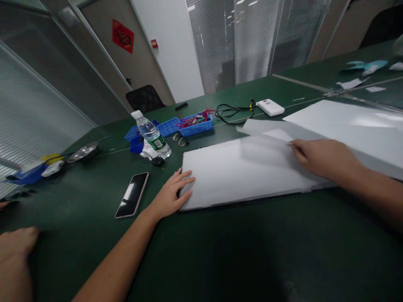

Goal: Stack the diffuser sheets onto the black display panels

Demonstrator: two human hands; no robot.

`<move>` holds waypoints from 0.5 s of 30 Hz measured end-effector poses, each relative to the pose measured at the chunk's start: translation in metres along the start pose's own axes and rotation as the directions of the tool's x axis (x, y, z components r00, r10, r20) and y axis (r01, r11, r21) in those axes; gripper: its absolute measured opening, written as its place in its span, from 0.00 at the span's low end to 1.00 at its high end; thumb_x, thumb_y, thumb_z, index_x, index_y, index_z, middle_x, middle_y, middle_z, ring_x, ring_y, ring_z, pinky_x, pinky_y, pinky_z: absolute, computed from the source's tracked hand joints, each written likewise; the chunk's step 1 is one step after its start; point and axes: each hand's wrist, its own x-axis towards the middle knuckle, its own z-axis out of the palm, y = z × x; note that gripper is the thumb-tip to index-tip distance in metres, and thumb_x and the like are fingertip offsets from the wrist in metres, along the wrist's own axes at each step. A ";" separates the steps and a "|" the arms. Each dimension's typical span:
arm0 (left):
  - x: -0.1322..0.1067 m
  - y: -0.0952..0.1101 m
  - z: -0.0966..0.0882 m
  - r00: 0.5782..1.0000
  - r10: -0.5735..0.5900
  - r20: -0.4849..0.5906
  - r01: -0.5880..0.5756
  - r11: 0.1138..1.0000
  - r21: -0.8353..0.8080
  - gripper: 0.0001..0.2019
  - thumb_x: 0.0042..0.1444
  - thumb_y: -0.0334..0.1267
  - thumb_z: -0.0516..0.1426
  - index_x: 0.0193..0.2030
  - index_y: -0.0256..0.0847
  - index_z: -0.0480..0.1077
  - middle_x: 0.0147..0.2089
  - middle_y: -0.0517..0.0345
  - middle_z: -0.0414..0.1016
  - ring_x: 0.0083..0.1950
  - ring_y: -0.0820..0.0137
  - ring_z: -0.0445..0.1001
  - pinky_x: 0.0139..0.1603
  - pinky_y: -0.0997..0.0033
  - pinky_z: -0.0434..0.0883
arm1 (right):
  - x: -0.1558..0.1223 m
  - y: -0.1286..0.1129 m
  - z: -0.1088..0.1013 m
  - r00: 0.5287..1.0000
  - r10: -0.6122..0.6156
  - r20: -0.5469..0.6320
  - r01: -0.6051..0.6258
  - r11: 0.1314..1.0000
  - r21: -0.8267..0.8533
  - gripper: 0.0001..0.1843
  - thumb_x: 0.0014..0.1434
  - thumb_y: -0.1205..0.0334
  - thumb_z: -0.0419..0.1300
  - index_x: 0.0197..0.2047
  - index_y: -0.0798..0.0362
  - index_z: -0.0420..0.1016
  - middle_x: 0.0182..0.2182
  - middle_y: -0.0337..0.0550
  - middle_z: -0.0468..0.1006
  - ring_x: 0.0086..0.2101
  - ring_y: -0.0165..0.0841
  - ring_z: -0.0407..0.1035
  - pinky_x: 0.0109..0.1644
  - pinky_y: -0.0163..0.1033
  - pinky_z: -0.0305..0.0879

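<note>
A large white sheet of paper [220, 172] lies on a thin, dark-edged board or pad on the table. My left hand [174, 192] rests on its left end with the fingers spread and flat. Over the right part of this sheet, my right hand [324, 159] pinches the edge of another white sheet [267, 128], which is lifted and curved. That sheet's far side rises behind my fingers. More white paper [343, 115] spreads out to the right, partly behind my right forearm.
Left of the paper lie a phone [132, 195] and a tilted water bottle [153, 136]. Blue trays [197, 127] with red wires stand behind, near a black cable [233, 113] and a white power bank [270, 107]. Another person's hand [19, 243] is at the left edge.
</note>
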 end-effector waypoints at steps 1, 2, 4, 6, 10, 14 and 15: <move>0.000 -0.001 0.000 1.000 -0.002 0.000 0.002 1.000 -0.008 0.25 0.73 0.50 0.56 0.72 0.45 0.74 0.80 0.48 0.65 0.84 0.45 0.53 0.82 0.30 0.54 | -0.004 -0.009 0.000 0.997 -0.073 0.000 0.073 0.997 -0.001 0.35 0.76 0.47 0.38 0.64 0.51 0.81 0.51 0.56 0.85 0.44 0.54 0.80 0.44 0.53 0.72; 0.000 -0.001 -0.001 1.000 -0.003 0.001 0.003 1.000 -0.015 0.25 0.73 0.51 0.57 0.72 0.46 0.74 0.81 0.49 0.65 0.84 0.45 0.53 0.82 0.30 0.55 | -0.008 -0.017 0.000 0.991 -0.137 -0.007 0.137 0.991 -0.002 0.34 0.76 0.48 0.39 0.63 0.50 0.82 0.50 0.55 0.86 0.44 0.53 0.81 0.43 0.53 0.73; -0.001 -0.001 -0.002 1.000 -0.002 0.004 0.002 1.000 -0.024 0.25 0.73 0.51 0.57 0.72 0.47 0.74 0.81 0.49 0.65 0.84 0.45 0.54 0.82 0.31 0.56 | -0.015 -0.027 0.002 0.971 -0.236 -0.046 0.237 0.972 0.007 0.33 0.76 0.49 0.40 0.61 0.49 0.84 0.50 0.54 0.86 0.44 0.52 0.81 0.42 0.54 0.75; -0.001 -0.002 -0.003 1.000 0.002 0.010 -0.002 1.000 -0.025 0.25 0.73 0.51 0.58 0.72 0.46 0.74 0.80 0.49 0.65 0.84 0.45 0.54 0.82 0.31 0.56 | -0.020 -0.032 0.006 0.939 -0.323 -0.123 0.328 0.944 0.027 0.33 0.77 0.50 0.40 0.60 0.48 0.85 0.51 0.53 0.86 0.45 0.51 0.82 0.43 0.55 0.77; -0.002 -0.002 -0.002 1.000 0.000 0.007 0.000 1.000 -0.017 0.26 0.72 0.50 0.58 0.72 0.44 0.74 0.80 0.47 0.65 0.84 0.44 0.53 0.82 0.32 0.56 | -0.021 -0.035 0.017 0.822 -0.495 -0.281 0.534 0.841 0.081 0.31 0.77 0.49 0.44 0.57 0.51 0.87 0.52 0.53 0.86 0.47 0.50 0.82 0.50 0.56 0.80; -0.002 -0.003 -0.001 1.000 0.001 0.000 -0.001 1.000 -0.018 0.25 0.72 0.49 0.58 0.71 0.44 0.75 0.80 0.47 0.65 0.84 0.45 0.54 0.82 0.32 0.57 | -0.023 -0.040 0.024 0.711 -0.579 -0.399 0.669 0.731 0.131 0.25 0.75 0.53 0.51 0.57 0.50 0.87 0.54 0.51 0.86 0.50 0.47 0.82 0.57 0.56 0.79; -0.002 -0.003 -0.001 1.000 0.001 -0.002 -0.002 1.000 -0.018 0.25 0.72 0.49 0.58 0.71 0.44 0.75 0.80 0.47 0.65 0.84 0.45 0.54 0.82 0.31 0.57 | -0.025 -0.042 0.024 0.688 -0.596 -0.414 0.692 0.711 0.127 0.24 0.75 0.54 0.51 0.58 0.50 0.87 0.55 0.50 0.85 0.50 0.47 0.83 0.57 0.57 0.80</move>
